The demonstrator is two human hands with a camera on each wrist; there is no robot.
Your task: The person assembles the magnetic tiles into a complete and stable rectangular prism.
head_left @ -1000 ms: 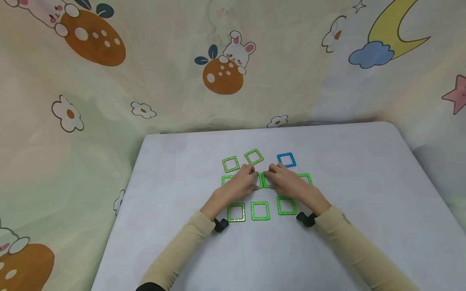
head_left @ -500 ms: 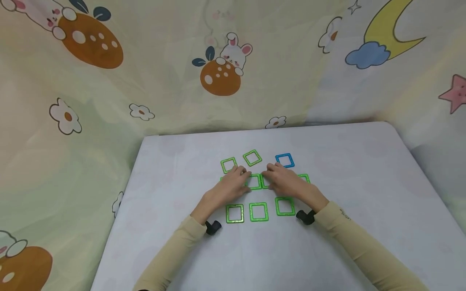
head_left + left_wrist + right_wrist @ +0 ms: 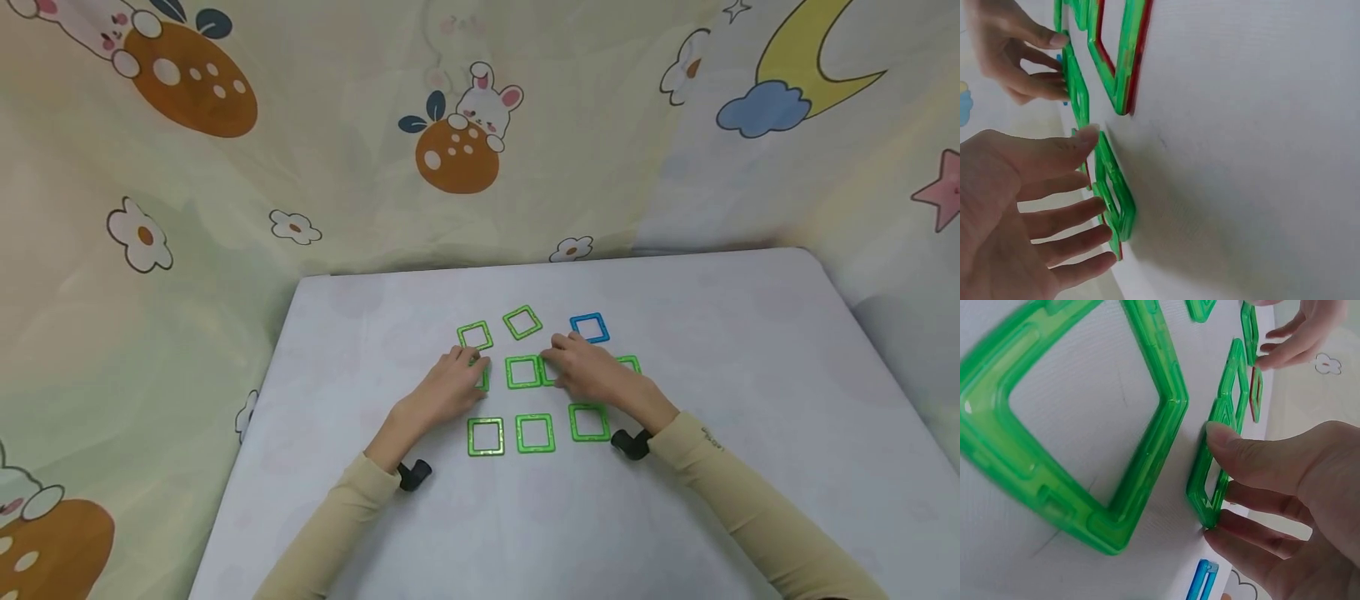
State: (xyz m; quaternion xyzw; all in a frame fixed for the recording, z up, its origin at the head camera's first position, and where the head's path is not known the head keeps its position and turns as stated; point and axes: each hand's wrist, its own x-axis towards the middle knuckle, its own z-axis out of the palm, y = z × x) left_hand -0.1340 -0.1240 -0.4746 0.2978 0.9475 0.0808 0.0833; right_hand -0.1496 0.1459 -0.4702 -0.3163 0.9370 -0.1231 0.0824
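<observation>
My left hand is over a green square magnetic tile at the left of the middle row. In the left wrist view, its thumb is right at the edge of that tile, with fairly straight fingers spread along the far side. My right hand grips another green magnetic tile, thumb on the near edge and fingertips at the far edge in the right wrist view. That tile adjoins a green magnetic tile on its left, lying flat. The hands hide parts of both outer tiles.
Nearer the person lie three green tiles, left, middle and right. Behind the hands lie two tilted green tiles and a blue one. A green tile edge shows beyond the right hand. A patterned cloth hangs behind the white table.
My left hand has moved left from the green tile in the middle, uncovering it, to the tile at the row's left. The right hand has stayed at its tile.
</observation>
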